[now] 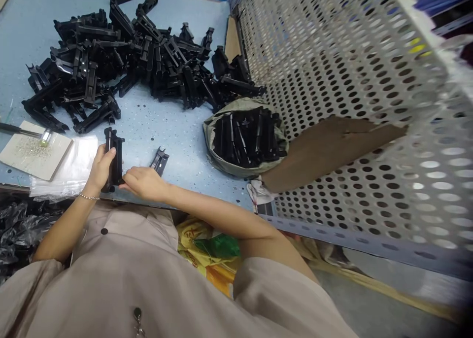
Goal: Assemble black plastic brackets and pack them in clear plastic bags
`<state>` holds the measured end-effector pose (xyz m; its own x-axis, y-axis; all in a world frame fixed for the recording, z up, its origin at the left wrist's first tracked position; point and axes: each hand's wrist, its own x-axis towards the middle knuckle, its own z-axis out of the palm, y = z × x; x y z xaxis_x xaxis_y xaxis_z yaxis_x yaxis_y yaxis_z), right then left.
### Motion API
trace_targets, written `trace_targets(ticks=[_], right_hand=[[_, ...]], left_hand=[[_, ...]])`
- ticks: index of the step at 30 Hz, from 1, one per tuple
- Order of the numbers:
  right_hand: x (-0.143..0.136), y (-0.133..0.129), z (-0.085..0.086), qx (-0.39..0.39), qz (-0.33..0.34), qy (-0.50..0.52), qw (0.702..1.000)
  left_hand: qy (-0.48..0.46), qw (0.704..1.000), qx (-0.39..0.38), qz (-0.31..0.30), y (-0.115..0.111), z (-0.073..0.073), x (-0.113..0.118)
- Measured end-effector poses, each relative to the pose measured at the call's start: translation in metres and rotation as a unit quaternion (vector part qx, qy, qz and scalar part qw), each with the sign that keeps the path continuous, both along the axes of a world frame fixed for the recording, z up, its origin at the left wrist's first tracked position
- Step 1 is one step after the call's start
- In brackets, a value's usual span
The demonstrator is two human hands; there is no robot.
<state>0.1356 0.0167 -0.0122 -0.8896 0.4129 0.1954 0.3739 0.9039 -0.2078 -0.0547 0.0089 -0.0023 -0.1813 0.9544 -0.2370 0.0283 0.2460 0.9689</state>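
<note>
My left hand (100, 169) is closed around a long black plastic part (117, 158), held upright over the table's near edge. At that part's lower end, my right hand (143, 182) is closed with its fingertips pinched together. Whether those fingertips grip the part itself or something small is hidden. Just behind my right hand, another black part (159, 160) lies on the blue speckled table (148, 116). A big heap of similar black parts (121, 52) spreads over the far side.
A cloth-lined round container (212, 153) full of black parts stands at right, against a perforated metal panel (332, 72) with brown cardboard (328, 148). At left, a screwdriver (18, 129) rests on a board with tiny bits (35, 153), near clear plastic bags (79, 163).
</note>
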Motion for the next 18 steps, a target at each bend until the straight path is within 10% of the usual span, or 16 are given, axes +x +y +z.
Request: trace_targets(ticks=[4, 10, 15, 18], right_hand=[[-0.01, 0.044, 0.012, -0.112, -0.073, -0.015, 0.991], [-0.086, 0.163, 0.013, -0.036, -0.166, 0.042, 0.984], [-0.104, 0.178, 0.001, 0.017, -0.163, -0.017, 0.986], [-0.08, 0.123, 0.001, 0.02, -0.183, 0.019, 0.983]], left_hand=[[0.181, 0.981, -0.055, -0.034, 0.003, -0.028, 0.005], [0.453, 0.874, -0.089, -0.149, -0.005, -0.046, 0.044], [0.064, 0.994, -0.079, -0.037, 0.003, -0.05, 0.016], [-0.211, 0.973, -0.008, 0.094, 0.014, -0.043, -0.007]])
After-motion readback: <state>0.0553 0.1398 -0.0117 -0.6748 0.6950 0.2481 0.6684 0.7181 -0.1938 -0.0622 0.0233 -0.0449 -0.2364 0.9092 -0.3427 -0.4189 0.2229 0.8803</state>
